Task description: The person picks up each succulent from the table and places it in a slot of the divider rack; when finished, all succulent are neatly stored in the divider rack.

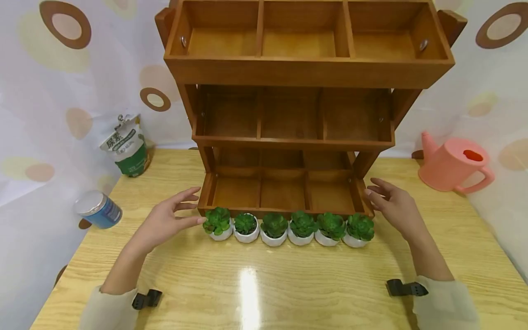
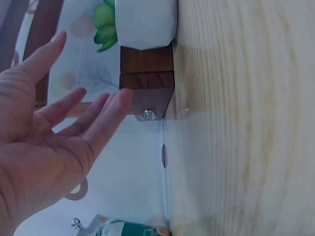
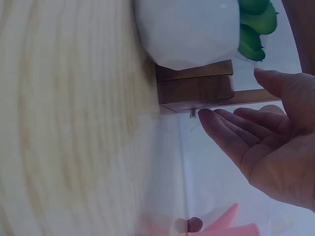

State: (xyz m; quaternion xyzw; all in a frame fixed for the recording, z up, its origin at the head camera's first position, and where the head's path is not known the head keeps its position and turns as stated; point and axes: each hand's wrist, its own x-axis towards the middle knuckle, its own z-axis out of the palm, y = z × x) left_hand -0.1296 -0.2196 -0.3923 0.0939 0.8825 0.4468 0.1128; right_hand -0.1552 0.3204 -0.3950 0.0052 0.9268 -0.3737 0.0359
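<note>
Several small potted succulents in white pots stand in a row along the front of a brown wooden tiered shelf (image 1: 309, 73). My left hand (image 1: 165, 221) is beside the shelf's lower left end, fingers extended, the thumb near the leftmost succulent (image 1: 217, 222). On the other side, my right hand (image 1: 393, 206) is held by the lower right end, close to the rightmost succulent (image 1: 360, 228). Both wrist views show loosely spread fingers holding nothing; a white pot (image 2: 146, 23) appears above the left fingers and another white pot (image 3: 189, 32) above the right ones.
On the left of the wooden table (image 1: 198, 284) stand a green and white bag (image 1: 131, 153) with a clip and a blue can (image 1: 101, 211). A pink watering can (image 1: 451, 165) sits at the back right. Patterned cloth hangs behind. The shelf's compartments hold nothing visible.
</note>
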